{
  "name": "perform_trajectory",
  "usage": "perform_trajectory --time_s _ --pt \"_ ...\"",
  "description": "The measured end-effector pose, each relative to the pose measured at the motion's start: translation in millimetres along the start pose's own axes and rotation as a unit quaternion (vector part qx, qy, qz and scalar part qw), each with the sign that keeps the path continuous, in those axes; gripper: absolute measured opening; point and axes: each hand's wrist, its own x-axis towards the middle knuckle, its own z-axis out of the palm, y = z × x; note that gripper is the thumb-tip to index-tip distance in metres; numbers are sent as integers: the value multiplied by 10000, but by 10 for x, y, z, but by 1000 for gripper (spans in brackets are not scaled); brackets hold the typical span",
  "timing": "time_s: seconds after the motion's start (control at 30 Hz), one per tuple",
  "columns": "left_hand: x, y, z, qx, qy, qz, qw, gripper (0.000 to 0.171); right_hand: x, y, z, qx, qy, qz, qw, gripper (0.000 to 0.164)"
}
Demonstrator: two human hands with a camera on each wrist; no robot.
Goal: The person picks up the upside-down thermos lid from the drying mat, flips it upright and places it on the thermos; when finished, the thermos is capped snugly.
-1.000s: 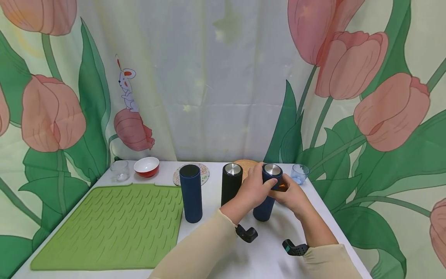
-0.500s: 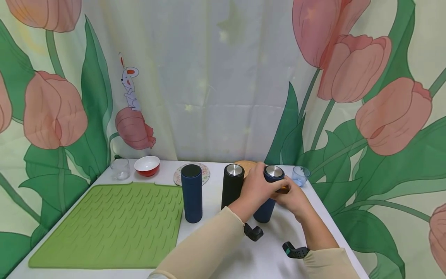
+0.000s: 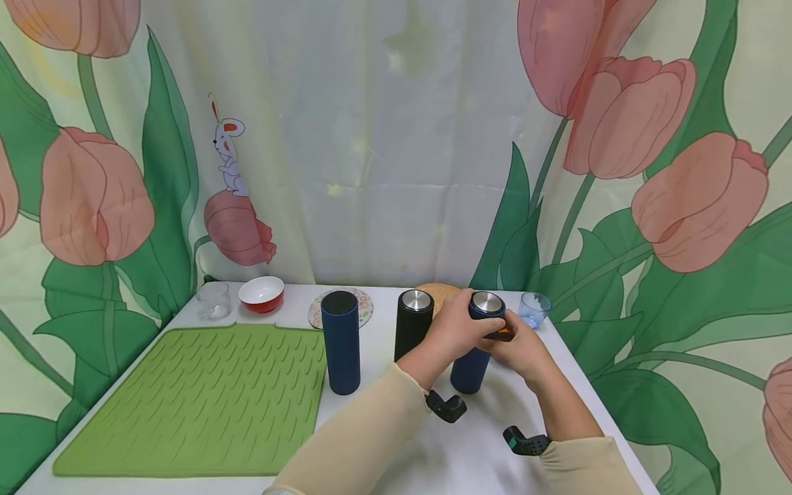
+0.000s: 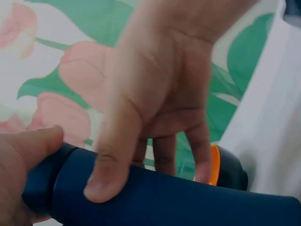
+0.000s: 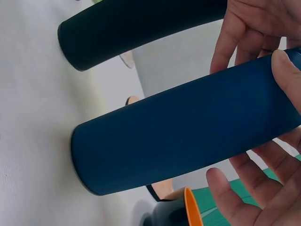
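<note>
A navy blue thermos [image 3: 471, 371] with a silver-topped lid [image 3: 487, 302] stands upright at the right of the table. My left hand [image 3: 456, 324] grips it around the lid end, thumb across the front. Lower down, my right hand [image 3: 522, 345] curls about the upper body from the right. In the left wrist view the right hand [image 4: 160, 89] has its thumb over the blue body, with fingers on the far side. The right wrist view shows the thermos body [image 5: 183, 127] slanting across, its base on the table.
Left of the hands stand a black thermos [image 3: 411, 333] and another navy thermos [image 3: 343, 350]. A green mat [image 3: 198, 405] covers the left side. Behind are a red bowl [image 3: 261, 295], glasses [image 3: 213, 301] [image 3: 533, 309], a floral round mat [image 3: 364, 309] and an orange-lined dark cup [image 5: 174, 214].
My left hand shifted right around the lid, its thumb sliding along the front, then came back slightly. The right hand and the thermos stay nearly in place.
</note>
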Motion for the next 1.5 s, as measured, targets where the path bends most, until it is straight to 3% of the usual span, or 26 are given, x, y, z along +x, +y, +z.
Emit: perform_trajectory --time_s 0.23,0.37,0.5,0.6,0.73,0.87,0.97,1.1,1.23,1.33,1.5 --pt "-55 -9 230 582 899 -142 9941 91 17 23 -1 10 97 -302 9995 69" --pt "-65 -44 307 1000 1194 -24 9878 85 15 28 5 95 106 -231 9996 63" --pt "-71 -50 278 1150 1021 207 9879 76 14 38 2 -217 256 -137 9993 57" --pt "-64 -21 180 935 741 330 9923 73 19 26 -5 -402 379 -99 9984 57" --pt "-34 20 45 525 331 337 9975 66 20 0 -24 -378 323 -148 9987 61" --pt "-33 48 -9 522 96 224 9983 64 -6 -17 -18 -324 251 -193 9990 62" --pt "-71 48 31 493 198 -36 9986 74 -38 -4 4 -253 274 -125 9992 61" --pt "-112 25 139 347 657 -309 9968 87 -58 29 36 -240 352 -33 9991 57" --pt "-125 20 221 1075 989 -61 9893 83 -66 45 48 -349 409 88 9985 45" --pt "-135 14 244 1584 1038 188 9817 75 -78 39 49 -412 425 150 9981 45" --pt "-132 27 184 1630 842 337 9824 70 -62 12 30 -404 402 62 9984 48"
